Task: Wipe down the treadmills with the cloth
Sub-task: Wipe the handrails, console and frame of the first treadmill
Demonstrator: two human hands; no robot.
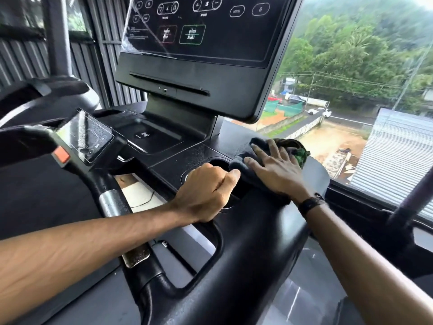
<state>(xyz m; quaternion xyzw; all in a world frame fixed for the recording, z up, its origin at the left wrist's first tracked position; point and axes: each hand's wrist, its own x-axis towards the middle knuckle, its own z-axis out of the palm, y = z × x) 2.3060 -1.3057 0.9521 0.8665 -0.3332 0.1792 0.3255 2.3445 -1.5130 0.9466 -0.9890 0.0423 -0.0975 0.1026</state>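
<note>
A dark grey cloth [243,160] lies on the right side of the black treadmill console [187,160]. My right hand [274,167] presses flat on the cloth with its fingers spread; a black band sits on that wrist. My left hand [206,191] is curled into a fist on the console, over the near rim of a round cup holder [216,161]. Its knuckles touch the cloth's left edge, and I see nothing in its grip. A green patterned piece of fabric [298,150] shows past my right fingertips.
The big display panel [199,38] stands above the console, with a small side screen and orange stop tab [62,156] at the left. A handlebar loop [210,254] runs below my left hand. A window on the right overlooks trees and a road.
</note>
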